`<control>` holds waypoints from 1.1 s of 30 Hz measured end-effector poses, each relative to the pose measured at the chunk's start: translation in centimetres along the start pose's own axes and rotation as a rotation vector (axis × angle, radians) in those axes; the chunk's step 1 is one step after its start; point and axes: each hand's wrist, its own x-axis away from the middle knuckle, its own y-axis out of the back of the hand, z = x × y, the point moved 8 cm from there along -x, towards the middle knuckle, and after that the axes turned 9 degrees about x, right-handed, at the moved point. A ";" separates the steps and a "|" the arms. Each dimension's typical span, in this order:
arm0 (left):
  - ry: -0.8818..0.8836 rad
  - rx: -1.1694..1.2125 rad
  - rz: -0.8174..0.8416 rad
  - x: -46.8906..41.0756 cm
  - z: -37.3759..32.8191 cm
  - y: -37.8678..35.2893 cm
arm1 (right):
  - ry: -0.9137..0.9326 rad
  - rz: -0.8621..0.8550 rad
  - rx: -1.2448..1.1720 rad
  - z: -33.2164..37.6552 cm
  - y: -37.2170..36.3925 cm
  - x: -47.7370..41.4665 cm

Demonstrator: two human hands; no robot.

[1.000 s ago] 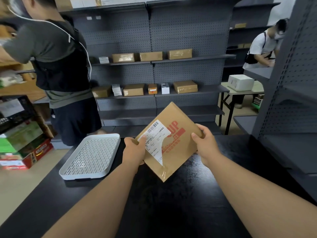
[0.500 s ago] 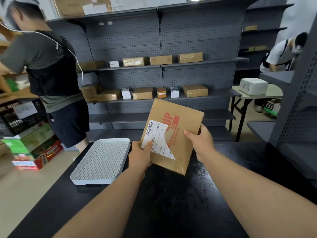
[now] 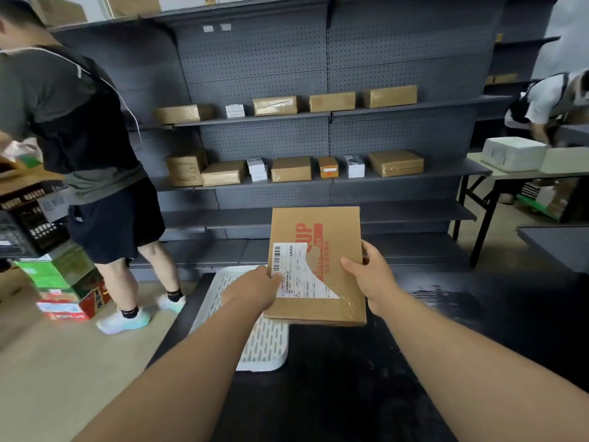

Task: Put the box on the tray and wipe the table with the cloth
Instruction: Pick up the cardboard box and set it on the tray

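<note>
A flat brown cardboard box (image 3: 322, 231) with red print and a torn white shipping label is held in the air above the black table (image 3: 446, 330). My left hand (image 3: 255, 290) grips its left edge and my right hand (image 3: 371, 277) grips its right edge. The white slotted tray (image 3: 271, 346) lies on the table's left part, partly hidden under my left forearm and the box. The box's near left corner overlaps the tray's right side. No cloth is in view.
A person in dark shorts (image 3: 95, 154) stands left of the table by stacked cartons (image 3: 63, 282). Grey shelving (image 3: 318, 138) with several small parcels stands behind. At the right, another person (image 3: 548, 103) bends over a folding table with a white box (image 3: 513, 153).
The box has turned from a diamond tilt to nearly square and shifted left toward the tray. The view has swung, so the tray now sits beneath my left forearm.
</note>
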 end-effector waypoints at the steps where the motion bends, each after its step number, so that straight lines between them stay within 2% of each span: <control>1: -0.018 -0.041 -0.008 -1.0 1.0 1.0 | -0.020 -0.004 -0.009 0.0 -1.6 -0.5; 3: -0.036 -0.016 -0.013 -2.9 3.1 2.5 | -0.061 -0.016 -0.019 0.1 -4.6 -1.4; 7: -0.044 0.223 -0.050 -6.7 7.5 4.2 | -0.136 -0.015 -0.012 -0.3 -10.2 -3.0; 10: 0.011 0.429 -0.089 -8.5 10.7 4.8 | -0.170 0.028 0.001 -0.9 -13.9 -3.8; 17: 0.124 0.646 -0.056 -12.7 16.3 3.5 | -0.211 0.076 0.090 -2.7 -19.2 -5.9; 25: 0.194 0.637 0.016 -14.9 18.5 1.8 | -0.291 0.048 0.280 -5.0 -21.0 -7.4; 33: 0.197 0.614 0.044 -16.4 19.0 0.8 | -0.256 0.054 0.388 -5.2 -22.0 -8.4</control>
